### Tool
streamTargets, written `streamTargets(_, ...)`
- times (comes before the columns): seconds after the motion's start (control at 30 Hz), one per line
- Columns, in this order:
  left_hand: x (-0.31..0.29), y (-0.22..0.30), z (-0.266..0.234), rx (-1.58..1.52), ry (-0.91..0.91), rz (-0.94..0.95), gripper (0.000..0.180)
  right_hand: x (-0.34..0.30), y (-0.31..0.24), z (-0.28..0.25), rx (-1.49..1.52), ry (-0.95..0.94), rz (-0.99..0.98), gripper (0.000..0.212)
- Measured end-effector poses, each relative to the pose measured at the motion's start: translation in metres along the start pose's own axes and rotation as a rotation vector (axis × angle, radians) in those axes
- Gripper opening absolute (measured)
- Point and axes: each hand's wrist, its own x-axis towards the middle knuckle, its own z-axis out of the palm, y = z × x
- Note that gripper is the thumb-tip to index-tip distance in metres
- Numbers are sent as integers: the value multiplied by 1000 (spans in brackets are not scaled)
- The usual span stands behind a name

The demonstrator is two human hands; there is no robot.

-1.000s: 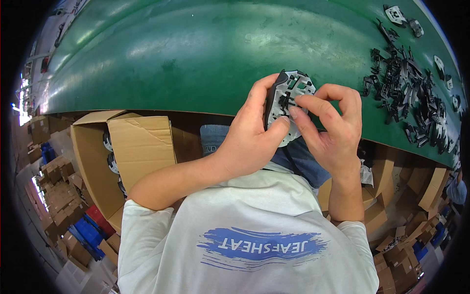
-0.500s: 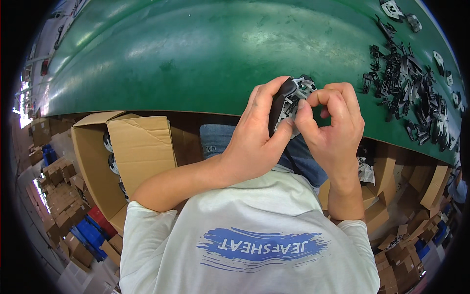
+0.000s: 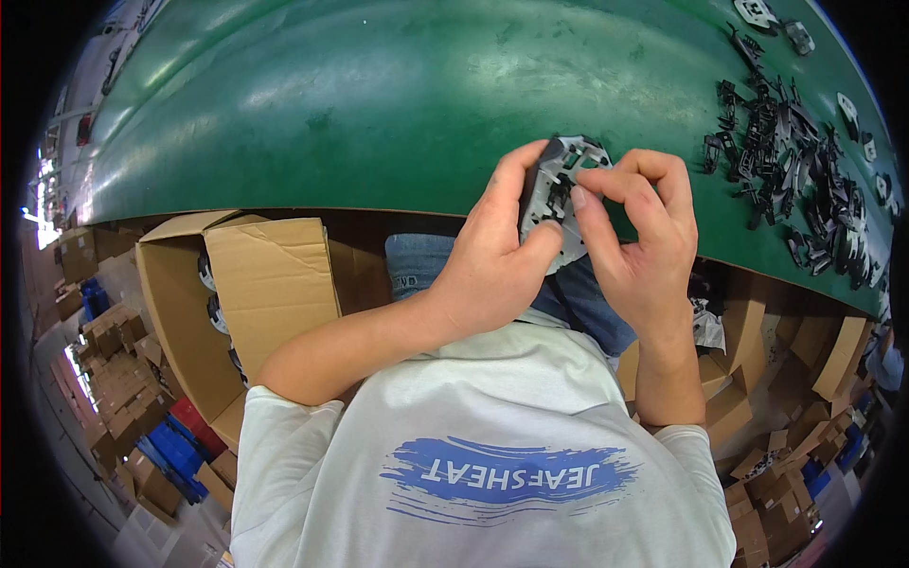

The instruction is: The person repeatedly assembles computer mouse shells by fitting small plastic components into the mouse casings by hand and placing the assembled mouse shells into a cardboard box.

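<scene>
My left hand (image 3: 492, 256) grips a flat grey plastic part (image 3: 561, 189) with cut-outs and a black piece on it, held up at the near edge of the green table (image 3: 379, 104). My right hand (image 3: 636, 237) pinches the same part from the right, its thumb and forefinger pressing on the part's face. Both hands hover just over the table's front edge, above my lap.
A heap of small black plastic pieces (image 3: 795, 180) lies on the table at the right, with a few grey parts (image 3: 757, 14) beyond it. An open cardboard box (image 3: 256, 284) stands at my left under the table. Several cardboard boxes (image 3: 786, 379) crowd the floor at the right.
The grey part has been turned in my hands, from edge-on half a second ago to its face showing now. My right fingers have shifted onto its face.
</scene>
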Motion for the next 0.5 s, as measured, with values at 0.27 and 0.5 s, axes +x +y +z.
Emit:
streamTargets(0.27, -1, 4, -1, -90, 9, 17, 69, -6, 0, 1, 314, -14, 138, 50)
streamTargets(0.5, -1, -5, -4, 113, 9, 156, 61, -9, -14, -4, 608, -252, 503, 75)
